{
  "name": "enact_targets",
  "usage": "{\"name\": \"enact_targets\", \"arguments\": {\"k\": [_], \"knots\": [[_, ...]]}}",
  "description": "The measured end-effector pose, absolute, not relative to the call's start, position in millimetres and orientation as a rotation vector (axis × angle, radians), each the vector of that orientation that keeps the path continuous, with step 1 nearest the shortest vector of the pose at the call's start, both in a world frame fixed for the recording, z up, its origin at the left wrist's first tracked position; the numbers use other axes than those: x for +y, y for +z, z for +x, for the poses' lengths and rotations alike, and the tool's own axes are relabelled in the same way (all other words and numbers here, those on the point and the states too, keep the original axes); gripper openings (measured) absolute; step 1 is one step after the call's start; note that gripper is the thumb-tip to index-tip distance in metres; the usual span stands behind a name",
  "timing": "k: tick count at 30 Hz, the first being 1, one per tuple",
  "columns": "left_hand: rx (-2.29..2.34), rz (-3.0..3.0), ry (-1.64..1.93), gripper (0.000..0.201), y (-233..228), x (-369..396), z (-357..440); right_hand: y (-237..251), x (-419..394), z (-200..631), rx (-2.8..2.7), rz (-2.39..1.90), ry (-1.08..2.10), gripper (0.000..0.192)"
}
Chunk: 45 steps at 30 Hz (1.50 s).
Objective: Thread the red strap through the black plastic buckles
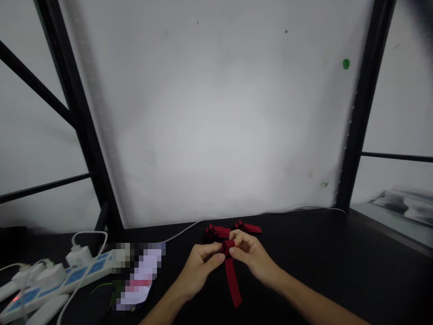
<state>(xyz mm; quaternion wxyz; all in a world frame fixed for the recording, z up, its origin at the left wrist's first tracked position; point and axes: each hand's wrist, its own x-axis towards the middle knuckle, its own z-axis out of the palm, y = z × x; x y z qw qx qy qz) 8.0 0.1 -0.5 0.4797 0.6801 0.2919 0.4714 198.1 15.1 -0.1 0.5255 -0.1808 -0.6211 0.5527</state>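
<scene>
Between my two hands is a red fabric strap (233, 283), its upper end curled into a loop and its tail hanging down toward me. My left hand (200, 266) pinches the loop's left side between thumb and forefinger. On the other side, my right hand (249, 253) grips the loop with its thumb and fingers. Just beyond the hands, one red and black strap bundle (216, 231) lies on the black table (304, 271). A second red and black strap bundle (248, 227) rests to its right, partly covered by my right hand.
At the left, a white and blue power strip (77, 274) holds several plugs and cables. A partly blurred phone-like object (142, 280) lies beside it. A thin white cable (182, 232) runs along the back. Black frame posts (360, 104) flank a white panel (219, 113).
</scene>
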Motion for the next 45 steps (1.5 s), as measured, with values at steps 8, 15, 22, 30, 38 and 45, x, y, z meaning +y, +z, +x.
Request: {"name": "enact_targets", "arguments": {"k": [8,15,22,30,38,45], "knots": [[0.635,1.498,1.234,0.023,2.6,-7.7,18.1,-0.6,10.4,202.7,-1.641,-0.484,1.134,0.03],[0.817,1.408,1.494,0.031,5.7,2.8,12.4,13.7,14.5,214.4,-1.86,-0.725,0.729,0.025],[0.857,1.841,1.434,0.027,6.4,2.1,5.8,0.5,13.9,196.0,-1.584,-0.769,1.521,0.042],[1.094,2.24,1.214,0.035,14.0,-6.1,3.5,-1.4,19.9,203.5,-1.563,-0.794,1.626,0.039],[1.161,2.294,1.251,0.036,8.3,2.9,0.5,2.8,35.3,214.4,-1.777,-0.878,1.12,0.026],[1.617,2.35,1.208,0.045,20.6,38.7,-12.4,24.7,86.7,194.3,-1.975,-1.192,0.725,0.02]]}}
